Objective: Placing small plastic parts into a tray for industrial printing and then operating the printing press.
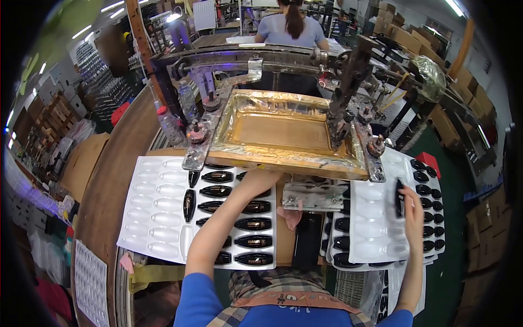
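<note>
My left hand (264, 180) reaches beneath the gold screen frame (239, 155) of a printing press, where its fingers are hidden. My right hand (411, 204) grips a black oval bottle (399, 197) held upright over the right white molded tray (370, 245). The left tray (132, 229) has hollow slots on one side and several black bottles (251, 240) with gold print on the other. Between the trays, under the frame, sits a stained metal fixture (310, 196), with a pink cloth (290, 215) beside it.
A person (289, 30) in light blue faces away behind the press. Plastic bottles (170, 125) stand at the press's left on a curved wooden bench (98, 201). A red box (430, 161) is beyond the right trays. Cardboard boxes (406, 38) are stacked in the background.
</note>
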{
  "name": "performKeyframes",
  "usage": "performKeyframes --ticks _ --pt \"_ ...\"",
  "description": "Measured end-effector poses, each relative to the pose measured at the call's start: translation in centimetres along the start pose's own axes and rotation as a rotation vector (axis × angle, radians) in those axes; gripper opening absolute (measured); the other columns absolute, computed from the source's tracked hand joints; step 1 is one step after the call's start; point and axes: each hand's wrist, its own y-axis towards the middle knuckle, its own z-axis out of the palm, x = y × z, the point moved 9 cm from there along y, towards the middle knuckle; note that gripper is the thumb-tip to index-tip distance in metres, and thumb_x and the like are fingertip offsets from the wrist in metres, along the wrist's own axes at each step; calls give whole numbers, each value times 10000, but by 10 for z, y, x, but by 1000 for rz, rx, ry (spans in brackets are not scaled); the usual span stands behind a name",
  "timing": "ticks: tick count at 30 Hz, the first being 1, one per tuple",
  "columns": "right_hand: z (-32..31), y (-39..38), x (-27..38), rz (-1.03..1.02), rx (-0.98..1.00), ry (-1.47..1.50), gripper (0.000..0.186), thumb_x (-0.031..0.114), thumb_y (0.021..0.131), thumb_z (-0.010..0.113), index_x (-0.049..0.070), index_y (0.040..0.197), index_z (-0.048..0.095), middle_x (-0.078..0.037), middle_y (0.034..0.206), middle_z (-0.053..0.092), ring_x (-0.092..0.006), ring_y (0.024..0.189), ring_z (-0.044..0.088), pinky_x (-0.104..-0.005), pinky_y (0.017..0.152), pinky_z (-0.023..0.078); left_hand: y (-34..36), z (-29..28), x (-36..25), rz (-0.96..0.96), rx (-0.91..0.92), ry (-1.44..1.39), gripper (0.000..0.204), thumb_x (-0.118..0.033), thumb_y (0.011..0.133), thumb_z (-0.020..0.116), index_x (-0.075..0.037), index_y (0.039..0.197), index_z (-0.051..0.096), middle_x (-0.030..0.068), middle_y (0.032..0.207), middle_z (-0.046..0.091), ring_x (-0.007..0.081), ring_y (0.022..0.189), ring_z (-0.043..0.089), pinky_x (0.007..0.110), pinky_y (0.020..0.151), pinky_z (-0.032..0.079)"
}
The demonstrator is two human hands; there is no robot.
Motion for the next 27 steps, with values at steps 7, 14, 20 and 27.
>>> performKeyframes --ticks 7,14,20,27 --pt "114 49 54 -79 360 274 572 231 717 711 3 1177 458 -104 1124 530 -180 1023 498 -312 839 420 74 24 -18 157 25 -442 219 -103 816 578 -1 1009 591 90 921 628 215 817 593 307 730 461" --pt "178 54 98 -233 490 -61 528 437 771 610 19 1084 535 -177 1017 584 -337 951 548 -360 819 429 -2 -75 54 -105 -349 -676 183 -94 829 579 13 975 602 50 868 622 119 758 574 237 680 456" --pt "165 46 74 -241 508 -76 502 357 764 634 -17 1077 514 -158 948 576 -265 860 547 -320 757 428 -192 -170 124 -370 -892 -354 105 -69 843 557 29 863 588 25 766 575 76 696 519 195 653 421" --pt "88 21 12 -126 256 -3 470 130 836 539 11 1259 372 -135 1166 495 -214 1011 511 -297 870 384 -327 -161 136 -662 -1113 -28 172 -147 870 536 6 793 525 22 671 515 91 612 465 220 592 391"
